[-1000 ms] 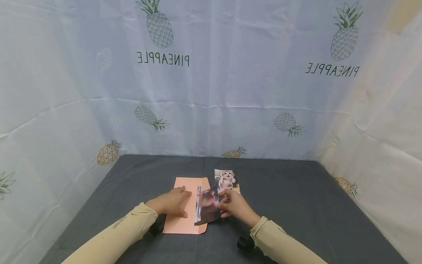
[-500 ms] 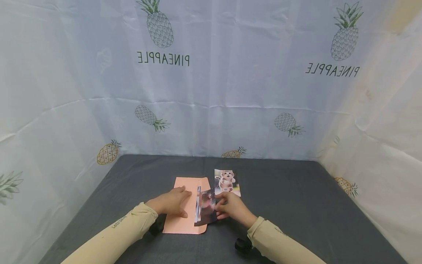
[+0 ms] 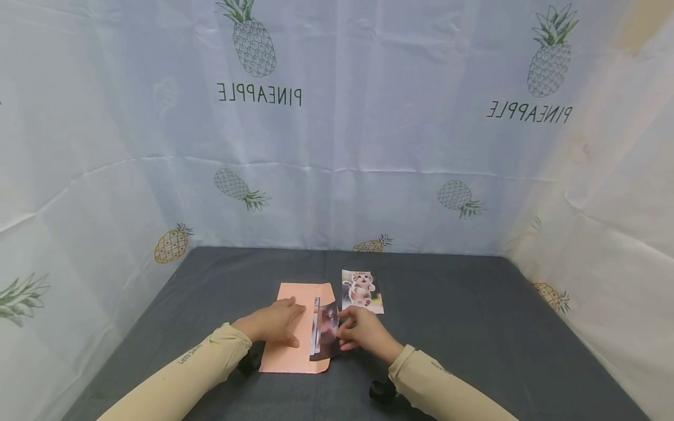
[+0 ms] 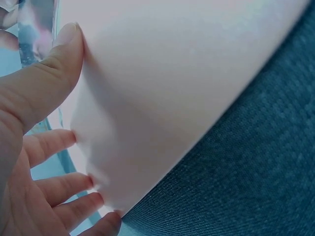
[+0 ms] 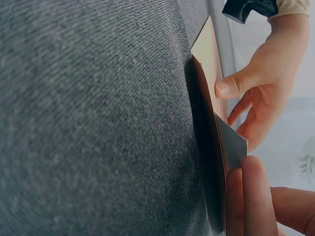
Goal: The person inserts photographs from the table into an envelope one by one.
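A salmon-pink envelope (image 3: 289, 295) lies flat on the dark cloth, its opening toward the right. My left hand (image 3: 272, 323) rests on it with fingers spread, thumb and fingertips pressing the paper in the left wrist view. Between the fingers and thumb of my right hand (image 3: 364, 334) I pinch the right edge of a dark photo with a pinkish patch (image 3: 329, 330). Its left part lies over the envelope's opening, beside narrow edges of other photos (image 3: 315, 325); I cannot tell how deep it sits. Just beyond my right hand lies a kitten photo (image 3: 361, 289).
Dark grey cloth (image 3: 447, 327) covers the table. White curtains with pineapple prints (image 3: 337, 134) stand behind it and at both sides. Below the right wrist is a black wrist device (image 3: 382, 392).
My right hand has moved left with the dark photo, which now shows less beyond the envelope's edge. More of the kitten photo is uncovered. The left hand has stayed in place.
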Demonstrator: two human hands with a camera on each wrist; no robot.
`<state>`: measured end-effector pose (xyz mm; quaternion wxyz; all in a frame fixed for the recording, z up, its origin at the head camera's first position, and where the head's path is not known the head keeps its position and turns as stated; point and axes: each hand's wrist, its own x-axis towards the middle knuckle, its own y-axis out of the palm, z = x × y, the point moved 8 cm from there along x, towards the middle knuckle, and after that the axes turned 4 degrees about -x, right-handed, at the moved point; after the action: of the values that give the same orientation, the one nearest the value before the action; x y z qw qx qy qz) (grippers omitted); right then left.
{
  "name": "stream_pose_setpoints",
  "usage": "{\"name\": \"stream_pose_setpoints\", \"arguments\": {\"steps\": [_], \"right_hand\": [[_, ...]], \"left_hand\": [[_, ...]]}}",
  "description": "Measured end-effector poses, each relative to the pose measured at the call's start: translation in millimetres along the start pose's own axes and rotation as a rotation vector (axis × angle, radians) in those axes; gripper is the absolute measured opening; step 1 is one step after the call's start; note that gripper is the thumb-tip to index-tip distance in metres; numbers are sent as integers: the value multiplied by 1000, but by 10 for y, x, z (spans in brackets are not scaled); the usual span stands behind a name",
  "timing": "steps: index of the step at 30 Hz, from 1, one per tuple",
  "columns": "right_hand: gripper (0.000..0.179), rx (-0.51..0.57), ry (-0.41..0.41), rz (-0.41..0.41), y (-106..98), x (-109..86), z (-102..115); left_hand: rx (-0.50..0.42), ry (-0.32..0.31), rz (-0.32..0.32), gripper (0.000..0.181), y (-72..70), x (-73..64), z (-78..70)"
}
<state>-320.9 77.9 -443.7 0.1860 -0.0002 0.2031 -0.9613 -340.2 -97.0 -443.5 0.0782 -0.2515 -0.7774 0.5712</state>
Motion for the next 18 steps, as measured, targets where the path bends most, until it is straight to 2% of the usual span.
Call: {"name": "stream_pose_setpoints", "arguments": {"steps": [18], "right_hand": [[37, 7, -4, -6, 75, 25, 72]], "left_hand": [[-3, -9, 4, 78, -14, 7, 7]]}}
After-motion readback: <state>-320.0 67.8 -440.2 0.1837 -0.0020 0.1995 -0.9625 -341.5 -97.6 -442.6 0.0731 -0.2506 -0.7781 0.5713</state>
